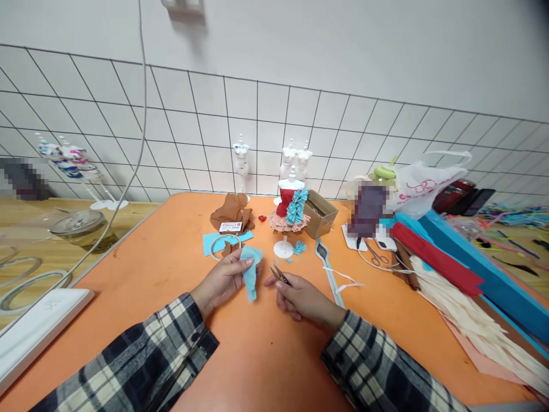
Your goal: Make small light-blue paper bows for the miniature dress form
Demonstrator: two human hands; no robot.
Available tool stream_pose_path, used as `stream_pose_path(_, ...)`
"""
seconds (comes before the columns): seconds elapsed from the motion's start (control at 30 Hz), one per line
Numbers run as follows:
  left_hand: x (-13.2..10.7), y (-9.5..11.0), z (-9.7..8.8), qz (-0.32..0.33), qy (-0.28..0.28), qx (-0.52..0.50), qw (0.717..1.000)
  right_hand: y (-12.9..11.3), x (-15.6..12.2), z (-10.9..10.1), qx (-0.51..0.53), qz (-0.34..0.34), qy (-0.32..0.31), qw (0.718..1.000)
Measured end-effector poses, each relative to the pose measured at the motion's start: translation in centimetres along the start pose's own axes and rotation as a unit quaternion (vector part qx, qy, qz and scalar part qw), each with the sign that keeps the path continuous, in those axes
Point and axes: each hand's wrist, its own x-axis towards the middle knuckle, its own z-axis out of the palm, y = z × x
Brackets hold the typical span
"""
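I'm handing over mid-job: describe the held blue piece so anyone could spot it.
Find the orange table, then the left hand above it. The blue piece is pinched there. Unlike the blue sheet beneath the ring, it is held and narrows downward.

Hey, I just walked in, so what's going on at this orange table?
A person in plaid sleeves is working with light-blue crepe paper, pinched in the left hand. The right hand holds what look like small scissors, their tips apart from the paper. Beyond the hands, a miniature dress form stands upright, wearing a red bodice with blue ruffles down one side.
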Motion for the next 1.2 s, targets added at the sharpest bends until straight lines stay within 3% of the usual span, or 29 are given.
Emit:
stream_pose_path(0.13, -0.5, 0.1, 0.5, -0.033, -0.057, 0.03, 0.997, -0.4, -0.7, 0.3, 0.034, -0.002, -0.021, 0.999)
stream_pose_path(0.27, -0.9, 0.4, 0.6, -0.072, -0.103, 0.02, 0.992, -0.2, -0.6, 0.3, -0.003, -0.035, -0.014, 0.999)
stream_pose_path(0.37, -0.8, 0.3, 0.6, -0.081, -0.08, 0.01, 0.993, 0.1, -0.4, 0.3, -0.017, -0.026, -0.018, 0.999)
stream_pose_path(0.5, -0.6, 0.0, 0.7, -0.035, -0.031, 0.071, 0.996, 0.1, -0.3, 0.3, -0.02, -0.018, -0.019, 0.999)
stream_pose_path(0.8, -0.3, -0.7, 0.3, 0.027, -0.034, 0.193, 0.98, 0.4, -0.2, 0.5, -0.099, -0.047, 0.011, 0.994)
stream_pose_path(0.97, -0.1, -0.9, -0.2, 0.028, -0.056, 0.203, 0.977, 0.5, -0.1, 0.2, -0.144, -0.059, 0.045, 0.987)
stream_pose_path(1.2, -0.3, -0.6, 0.4, 0.034, -0.093, 0.254, 0.962, 1.0, 0.2, 0.0, -0.179, -0.076, 0.039, 0.98)
